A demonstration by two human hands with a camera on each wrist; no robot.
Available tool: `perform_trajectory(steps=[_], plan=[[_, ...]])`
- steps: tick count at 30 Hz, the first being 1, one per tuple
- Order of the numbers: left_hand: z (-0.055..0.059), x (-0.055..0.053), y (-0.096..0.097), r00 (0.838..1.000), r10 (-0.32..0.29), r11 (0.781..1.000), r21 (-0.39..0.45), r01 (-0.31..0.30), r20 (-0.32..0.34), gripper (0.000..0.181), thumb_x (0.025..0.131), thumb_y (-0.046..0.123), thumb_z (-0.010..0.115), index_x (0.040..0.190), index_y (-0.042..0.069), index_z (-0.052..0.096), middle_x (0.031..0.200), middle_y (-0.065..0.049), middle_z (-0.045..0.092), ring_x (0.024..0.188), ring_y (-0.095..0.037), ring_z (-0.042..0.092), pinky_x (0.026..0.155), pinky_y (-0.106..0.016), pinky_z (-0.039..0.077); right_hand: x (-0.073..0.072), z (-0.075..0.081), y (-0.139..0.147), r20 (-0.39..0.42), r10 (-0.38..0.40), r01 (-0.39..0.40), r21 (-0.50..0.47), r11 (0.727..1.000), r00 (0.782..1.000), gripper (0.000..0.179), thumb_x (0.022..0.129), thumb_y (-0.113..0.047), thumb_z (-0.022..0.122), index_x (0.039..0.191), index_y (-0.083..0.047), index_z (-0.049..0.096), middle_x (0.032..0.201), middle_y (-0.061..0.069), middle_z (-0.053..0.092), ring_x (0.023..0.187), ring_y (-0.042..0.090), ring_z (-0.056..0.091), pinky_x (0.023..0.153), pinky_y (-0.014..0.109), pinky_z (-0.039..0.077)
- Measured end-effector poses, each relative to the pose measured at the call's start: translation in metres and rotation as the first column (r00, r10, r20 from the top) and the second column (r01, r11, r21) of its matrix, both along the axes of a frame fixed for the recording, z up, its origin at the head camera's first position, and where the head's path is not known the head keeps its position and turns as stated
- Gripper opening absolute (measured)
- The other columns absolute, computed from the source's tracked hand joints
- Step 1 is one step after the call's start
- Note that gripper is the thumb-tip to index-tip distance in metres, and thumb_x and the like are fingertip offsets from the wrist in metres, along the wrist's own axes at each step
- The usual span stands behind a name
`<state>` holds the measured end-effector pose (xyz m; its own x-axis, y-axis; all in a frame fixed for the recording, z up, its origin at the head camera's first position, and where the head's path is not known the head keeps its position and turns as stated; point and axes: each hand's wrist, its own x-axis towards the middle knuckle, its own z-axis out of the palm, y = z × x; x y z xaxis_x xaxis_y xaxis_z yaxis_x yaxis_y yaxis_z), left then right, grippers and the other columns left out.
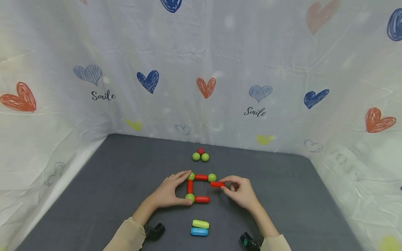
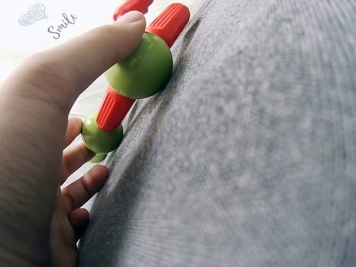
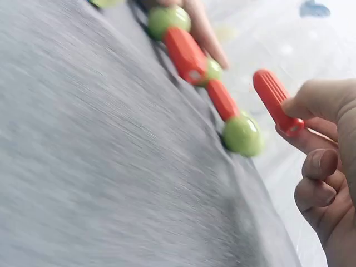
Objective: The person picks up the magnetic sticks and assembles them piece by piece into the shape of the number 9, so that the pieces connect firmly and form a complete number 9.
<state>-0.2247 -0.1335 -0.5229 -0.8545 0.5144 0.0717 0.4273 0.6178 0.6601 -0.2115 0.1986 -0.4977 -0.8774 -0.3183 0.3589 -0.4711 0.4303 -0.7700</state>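
Observation:
A three-sided shape of red rods and green balls lies on the dark cloth. My left hand [image 1: 169, 191] spans its left side, thumb on the near green ball [image 1: 190, 198] and fingertips at the far-left green ball [image 1: 191, 176]. Between those balls runs one red rod [image 1: 190, 187]. A far red rod [image 1: 201, 177] leads to the far-right green ball [image 1: 211, 178], while the near red rod [image 1: 202, 199] has a bare right end. My right hand [image 1: 240, 190] pinches a loose red rod [image 3: 275, 100] between thumb and fingers, held apart from the shape in the right wrist view.
Behind the shape sit a red ball [image 1: 201, 151] and two green balls [image 1: 196, 156]. Nearer the person, a yellow-green rod [image 1: 200, 224] and a blue rod [image 1: 199, 232] lie side by side. A white curtain [image 1: 176, 115] with printed hearts surrounds the table.

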Motion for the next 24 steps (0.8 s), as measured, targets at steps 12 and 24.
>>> perform_trajectory(steps=[12, 24], plan=[[-0.001, 0.001, 0.001, 1.0, -0.012, 1.0, 0.012, 0.012, -0.004, 0.11, 0.082, 0.067, 0.083, 0.169, 0.023, 0.033, 0.172, -0.003, 0.034, 0.154, -0.043, 0.035, 0.118, -0.076, 0.021, -0.016, -0.018, 0.015, 0.111, -0.2, 0.204, -0.025, 0.979, 0.973, 0.013, 0.093, -0.008, 0.082, 0.106, -0.01, 0.083, 0.048, -0.007, 0.041, 0.038, -0.005, 0.027, 0.042, 0.02, 0.025], [0.003, 0.0, 0.0, 1.0, -0.011, 1.0, 0.003, 0.011, -0.007, 0.11, 0.082, 0.068, 0.082, 0.169, 0.022, 0.033, 0.171, -0.004, 0.035, 0.152, -0.043, 0.036, 0.118, -0.076, 0.021, -0.016, -0.024, 0.011, 0.087, -0.188, 0.188, 0.007, 0.982, 0.978, 0.013, 0.092, -0.012, 0.084, 0.105, -0.013, 0.083, 0.048, -0.01, 0.039, 0.038, -0.005, 0.026, 0.042, 0.019, 0.023]])
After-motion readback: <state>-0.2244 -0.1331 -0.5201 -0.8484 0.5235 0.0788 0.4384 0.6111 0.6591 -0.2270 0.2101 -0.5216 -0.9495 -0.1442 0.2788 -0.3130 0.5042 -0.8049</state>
